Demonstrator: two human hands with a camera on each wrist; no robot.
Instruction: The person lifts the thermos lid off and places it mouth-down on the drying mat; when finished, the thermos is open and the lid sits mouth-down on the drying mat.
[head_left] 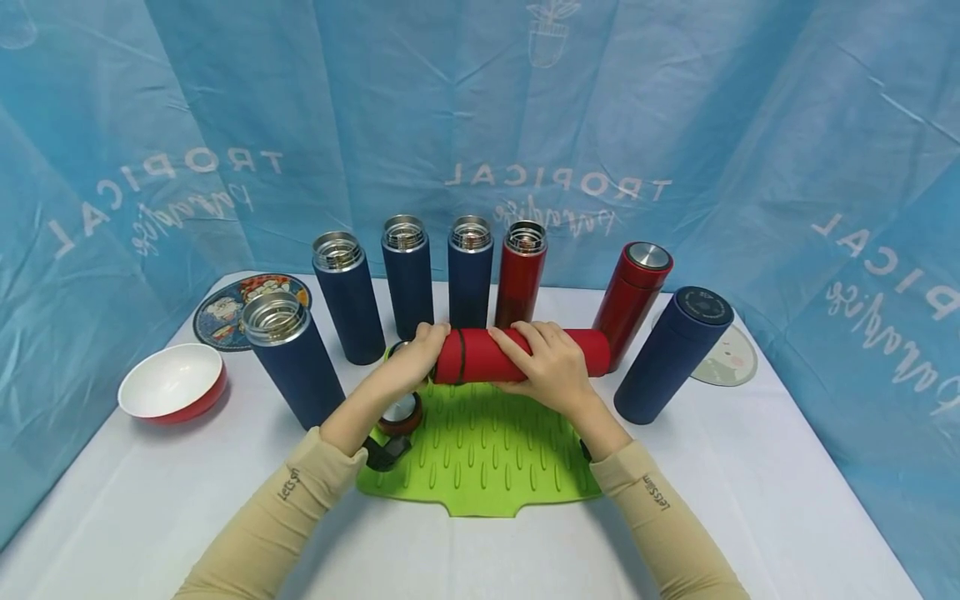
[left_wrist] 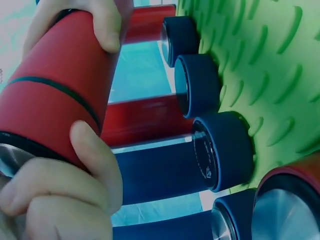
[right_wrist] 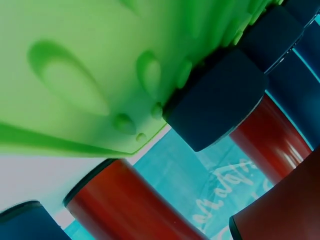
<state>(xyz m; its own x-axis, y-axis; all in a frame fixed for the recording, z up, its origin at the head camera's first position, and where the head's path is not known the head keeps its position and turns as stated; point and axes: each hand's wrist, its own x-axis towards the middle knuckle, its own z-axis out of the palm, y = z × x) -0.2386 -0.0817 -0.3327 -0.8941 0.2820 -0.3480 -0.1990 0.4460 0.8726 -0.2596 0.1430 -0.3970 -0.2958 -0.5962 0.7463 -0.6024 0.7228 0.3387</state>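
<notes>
A red thermos (head_left: 483,357) lies level in the air above the green ridged mat (head_left: 487,450). My left hand (head_left: 416,357) grips its lid end; in the left wrist view the thumb and curled fingers sit around the lid (left_wrist: 45,115), and a dark ring marks the seam. Around the thermos body my right hand (head_left: 551,367) holds with its fingers over the top. On the mat, a red lid (head_left: 401,412) sits below my left hand. Several blue lids (left_wrist: 225,150) line the mat's far side in the left wrist view. The right wrist view does not show the right hand.
Several lidless blue thermoses (head_left: 348,304) and a lidless red one (head_left: 520,283) stand behind and left of the mat. To the right stand a lidded red thermos (head_left: 626,300) and a lidded blue one (head_left: 667,358). A bowl (head_left: 172,383) and patterned plate (head_left: 217,317) sit left.
</notes>
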